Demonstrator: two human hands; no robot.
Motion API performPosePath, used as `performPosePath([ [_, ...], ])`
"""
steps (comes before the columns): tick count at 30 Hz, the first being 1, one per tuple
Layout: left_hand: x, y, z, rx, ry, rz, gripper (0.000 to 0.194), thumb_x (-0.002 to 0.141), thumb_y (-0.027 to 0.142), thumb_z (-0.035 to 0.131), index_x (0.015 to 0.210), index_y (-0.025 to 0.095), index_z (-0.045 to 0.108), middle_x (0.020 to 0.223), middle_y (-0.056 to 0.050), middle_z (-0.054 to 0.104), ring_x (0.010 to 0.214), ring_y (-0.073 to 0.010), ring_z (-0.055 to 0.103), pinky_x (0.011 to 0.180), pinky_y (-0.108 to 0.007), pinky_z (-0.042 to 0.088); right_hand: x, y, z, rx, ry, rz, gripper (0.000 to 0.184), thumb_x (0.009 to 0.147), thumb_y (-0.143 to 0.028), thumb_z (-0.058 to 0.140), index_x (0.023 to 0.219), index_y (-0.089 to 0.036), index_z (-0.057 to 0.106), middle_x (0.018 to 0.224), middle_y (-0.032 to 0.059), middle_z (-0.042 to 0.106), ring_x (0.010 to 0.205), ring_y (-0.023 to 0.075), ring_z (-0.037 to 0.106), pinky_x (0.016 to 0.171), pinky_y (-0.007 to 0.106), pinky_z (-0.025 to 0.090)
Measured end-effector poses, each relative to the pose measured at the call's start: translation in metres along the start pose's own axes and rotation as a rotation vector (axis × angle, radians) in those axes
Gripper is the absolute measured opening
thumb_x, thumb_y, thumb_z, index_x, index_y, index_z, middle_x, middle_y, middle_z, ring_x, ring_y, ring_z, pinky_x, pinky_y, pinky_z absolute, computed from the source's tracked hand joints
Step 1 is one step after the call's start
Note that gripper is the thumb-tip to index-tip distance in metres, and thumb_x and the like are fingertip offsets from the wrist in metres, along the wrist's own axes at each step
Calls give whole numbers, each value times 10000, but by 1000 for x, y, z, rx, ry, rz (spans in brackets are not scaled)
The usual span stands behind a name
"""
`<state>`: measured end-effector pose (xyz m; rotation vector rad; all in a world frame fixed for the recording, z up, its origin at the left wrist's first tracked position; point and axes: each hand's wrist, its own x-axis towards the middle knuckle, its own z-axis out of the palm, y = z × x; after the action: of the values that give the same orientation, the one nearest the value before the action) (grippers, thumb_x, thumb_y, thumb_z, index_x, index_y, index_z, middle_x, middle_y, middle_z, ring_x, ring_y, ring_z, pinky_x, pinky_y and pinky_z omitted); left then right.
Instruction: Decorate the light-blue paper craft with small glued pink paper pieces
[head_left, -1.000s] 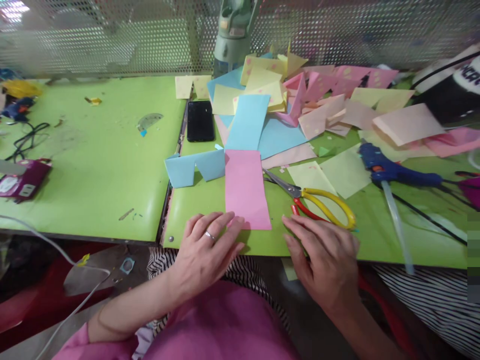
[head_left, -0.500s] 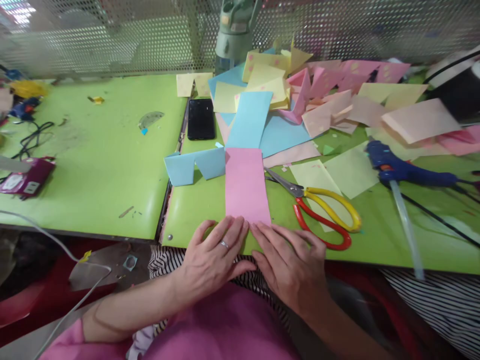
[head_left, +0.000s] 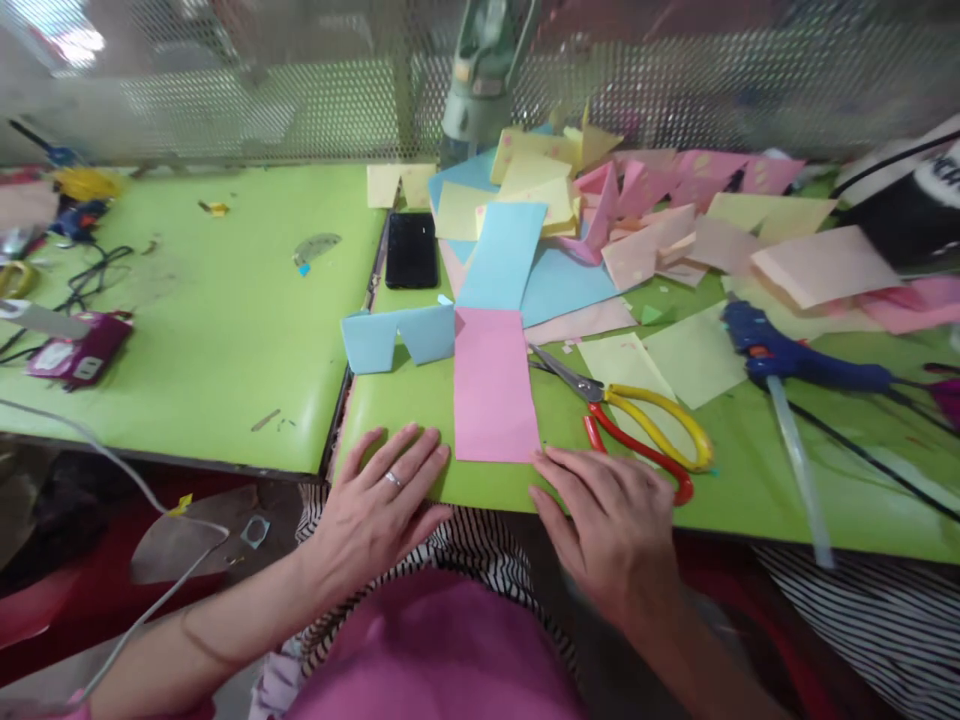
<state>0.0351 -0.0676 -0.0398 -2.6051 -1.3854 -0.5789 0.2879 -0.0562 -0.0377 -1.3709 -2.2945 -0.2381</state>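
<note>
A pink paper rectangle lies flat on the green tabletop in front of me. My left hand rests palm down to the left of its lower edge, fingers stretched out and apart from it. My right hand lies with extended fingers, its fingertips at the paper's lower right corner. Above the pink sheet is a light blue paper strip. A notched, folded blue paper piece stands at the left. Scissors with one yellow and one red handle lie just beyond my right hand, which partly covers the red one.
Folded yellow, pink and blue papers are heaped at the back. A black phone lies left of them, below a green bottle. A blue glue gun is at the right. A purple power socket sits far left.
My left hand has moved left, off the pink paper's lower edge. My right hand has shifted slightly right to its corner. The view has shifted a little.
</note>
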Motion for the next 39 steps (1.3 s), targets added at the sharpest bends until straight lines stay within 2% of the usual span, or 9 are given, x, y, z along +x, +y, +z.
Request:
performPosePath([
  [5, 26, -6, -5, -192, -2, -35, 357, 946, 380, 577, 1221, 154, 601, 1243, -99, 673, 1166, -250, 571, 995, -403, 473, 26, 9, -2, 78, -127, -52, 222, 981, -354, 498, 1036, -207, 655, 998, 73, 727, 886, 234, 610, 785, 382, 388],
  [12, 64, -9, -10, -282, -145, 57, 170, 836, 217, 712, 993, 176, 661, 1020, -49, 719, 967, -183, 630, 904, -334, 506, 51, 17, -16, 291, -353, -36, 194, 930, -301, 580, 749, -229, 577, 709, -11, 664, 690, 190, 610, 637, 324, 422],
  [17, 97, -31, -27, -634, -99, 3, 214, 868, 278, 674, 1062, 189, 650, 1111, -56, 712, 1101, -196, 614, 962, -362, 486, 81, 21, -50, 650, -283, 177, 241, 939, -445, 546, 806, -247, 583, 744, -2, 655, 660, 169, 600, 571, 285, 464],
  [21, 129, -45, -45, -1116, -129, -164, 266, 899, 423, 614, 936, 166, 676, 929, -42, 712, 879, -164, 639, 828, -312, 497, 97, 19, -65, 910, -153, 365, 279, 886, -512, 609, 832, -240, 580, 717, -6, 611, 599, 144, 553, 512, 257, 454],
  [26, 158, -44, -49, -1392, -187, -236, 278, 868, 427, 638, 859, 150, 658, 792, -14, 659, 704, -110, 570, 654, -246, 432, 105, 14, -59, 1047, 2, 449, 316, 807, -502, 710, 922, -236, 585, 821, 22, 665, 728, 168, 639, 593, 259, 514],
  [30, 170, -43, -46, -1421, -184, -244, 243, 880, 397, 628, 848, 156, 643, 814, -23, 657, 705, -109, 560, 634, -243, 415, 93, 29, -58, 893, -3, 430, 351, 855, -497, 655, 1081, -243, 568, 831, 39, 710, 726, 191, 689, 586, 280, 540],
  [35, 178, -55, -51, -1480, -157, -235, 204, 873, 366, 642, 886, 162, 638, 822, -21, 649, 725, -116, 582, 655, -251, 451, 41, 82, -47, 170, -16, 94, 296, 855, -465, 637, 1013, -215, 639, 914, 95, 751, 778, 268, 727, 640, 374, 580],
  [37, 180, -62, -52, -1529, -148, -201, 209, 855, 364, 669, 891, 159, 646, 823, -20, 652, 720, -112, 591, 660, -246, 472, 21, 101, -37, 71, -49, -13, 278, 868, -415, 625, 1067, -222, 643, 947, 84, 760, 811, 269, 737, 656, 373, 587],
  [39, 182, -67, -51, -1593, -173, -160, 222, 832, 367, 701, 890, 158, 657, 827, -26, 663, 716, -115, 606, 655, -242, 493, 9, 111, -30, 70, -56, -13, 259, 878, -353, 576, 1090, -219, 641, 967, 88, 768, 818, 263, 744, 682, 369, 591],
])
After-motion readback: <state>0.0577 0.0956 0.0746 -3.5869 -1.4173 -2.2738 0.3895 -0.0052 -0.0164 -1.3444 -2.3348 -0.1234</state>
